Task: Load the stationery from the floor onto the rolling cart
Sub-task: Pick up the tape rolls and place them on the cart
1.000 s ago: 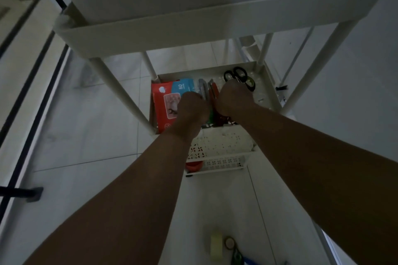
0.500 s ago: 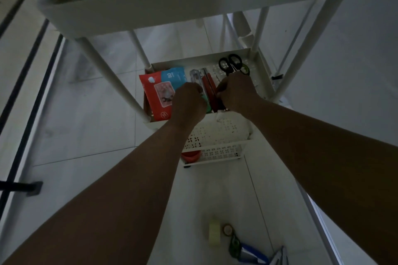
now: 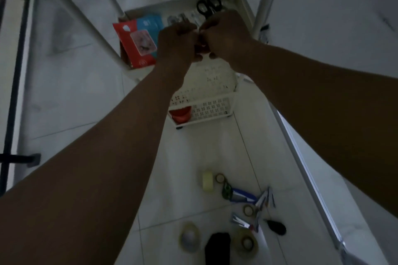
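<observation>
While hands (image 3: 201, 41) meet, tape (image 3: 207, 180) lies floorward.

You look down on a pale tiled floor (image 3: 64, 97) crossed by thin grout lines, dimly lit; a black metal railing (image 3: 13, 84) (blurred) stands at left, a white wall (image 3: 333, 11) at right.

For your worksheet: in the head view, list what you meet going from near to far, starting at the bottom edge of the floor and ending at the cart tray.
Black object → blue stapler → pale tape roll → red bowl → the two hands → black scissors.
</observation>
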Motion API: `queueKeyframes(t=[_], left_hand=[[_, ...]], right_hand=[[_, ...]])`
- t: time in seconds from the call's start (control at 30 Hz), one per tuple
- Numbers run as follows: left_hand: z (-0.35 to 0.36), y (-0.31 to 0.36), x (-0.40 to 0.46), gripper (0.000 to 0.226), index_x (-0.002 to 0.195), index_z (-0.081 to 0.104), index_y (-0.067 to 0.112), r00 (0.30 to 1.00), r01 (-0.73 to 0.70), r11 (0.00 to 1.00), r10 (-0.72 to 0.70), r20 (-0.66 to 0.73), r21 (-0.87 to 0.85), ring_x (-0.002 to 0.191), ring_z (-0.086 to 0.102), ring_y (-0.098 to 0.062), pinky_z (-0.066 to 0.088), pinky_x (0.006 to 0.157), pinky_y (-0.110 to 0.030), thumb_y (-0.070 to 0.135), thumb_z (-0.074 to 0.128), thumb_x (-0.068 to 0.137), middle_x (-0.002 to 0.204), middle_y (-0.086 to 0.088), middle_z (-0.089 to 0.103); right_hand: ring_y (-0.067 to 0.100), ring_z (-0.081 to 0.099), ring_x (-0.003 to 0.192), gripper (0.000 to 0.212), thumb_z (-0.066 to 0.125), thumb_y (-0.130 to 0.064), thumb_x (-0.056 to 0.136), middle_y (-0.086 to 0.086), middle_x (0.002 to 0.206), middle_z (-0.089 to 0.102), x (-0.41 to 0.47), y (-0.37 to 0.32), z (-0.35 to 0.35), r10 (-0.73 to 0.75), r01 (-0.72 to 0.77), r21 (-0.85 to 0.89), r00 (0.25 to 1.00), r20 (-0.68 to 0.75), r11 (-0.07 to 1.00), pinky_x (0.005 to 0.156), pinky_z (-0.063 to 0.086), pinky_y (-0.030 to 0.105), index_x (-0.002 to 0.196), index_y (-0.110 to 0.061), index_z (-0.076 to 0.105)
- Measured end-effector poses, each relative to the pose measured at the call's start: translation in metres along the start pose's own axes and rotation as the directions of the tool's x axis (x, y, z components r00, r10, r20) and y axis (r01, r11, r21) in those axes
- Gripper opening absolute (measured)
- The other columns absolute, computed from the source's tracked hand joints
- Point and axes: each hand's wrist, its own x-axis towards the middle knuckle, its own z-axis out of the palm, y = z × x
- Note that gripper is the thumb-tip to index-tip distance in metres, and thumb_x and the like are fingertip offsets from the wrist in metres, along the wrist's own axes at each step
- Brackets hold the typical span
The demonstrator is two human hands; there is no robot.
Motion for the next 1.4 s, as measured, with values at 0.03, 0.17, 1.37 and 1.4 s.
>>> queueKeyframes(t=[0.03, 0.17, 1.37, 1.4], left_hand=[[0.003, -0.002, -0.009, 0.023, 0.114, 0.061, 0.005, 1.0, 0.014, 0.999, -0.013, 0.016, -0.032, 0.081, 0.072, -0.021, 0.061, 0.07, -0.032, 0.009, 0.051, 0.095, 0.099, -0.013, 0.071], [0.018, -0.022, -0.053, 0.023, 0.116, 0.059, 0.008, 0.997, 0.054, 0.993, -0.047, 0.062, -0.107, 0.081, 0.071, -0.021, 0.06, 0.073, -0.034, 0.017, 0.049, 0.098, 0.098, -0.009, 0.069], [0.09, -0.53, -0.194, 0.076, 0.128, 0.046, 0.008, 0.931, 0.366, 0.77, -0.302, -0.206, 0.523, 0.112, 0.059, -0.033, 0.047, 0.084, -0.035, 0.047, 0.077, 0.071, 0.125, -0.015, 0.06], [0.092, -0.532, -0.192, 0.068, 0.123, 0.049, 0.008, 0.935, 0.354, 0.774, -0.284, -0.213, 0.524, 0.11, 0.06, -0.033, 0.047, 0.084, -0.035, 0.047, 0.074, 0.073, 0.122, -0.015, 0.062]], right_hand=[[0.029, 0.072, 0.077, 0.021, 0.053, -0.007, 0.086, 0.017, 0.088, 0.073, -0.008, 0.006, -0.002, 0.014, -0.014, 0.028, 1.0, -0.014, 1.0, 0.064, 0.061, 0.045, 0.095, 0.0, 0.071], [0.03, 0.071, 0.078, 0.023, 0.054, -0.011, 0.088, 0.016, 0.091, 0.071, -0.047, 0.043, -0.01, 0.087, -0.087, 0.129, 0.996, 0.007, 0.988, 0.061, 0.062, 0.044, 0.105, -0.005, 0.068], [0.025, 0.058, 0.108, 0.024, 0.046, -0.024, 0.094, 0.007, 0.111, 0.057, -0.348, 0.54, 0.232, 0.552, -0.412, -0.559, 0.827, 0.101, 0.72, 0.084, 0.044, 0.028, 0.112, -0.009, 0.053], [0.025, 0.056, 0.11, 0.025, 0.044, -0.022, 0.095, 0.009, 0.118, 0.057, -0.349, 0.539, 0.238, 0.546, -0.406, -0.556, 0.831, 0.106, 0.725, 0.091, 0.045, 0.029, 0.115, -0.009, 0.051]])
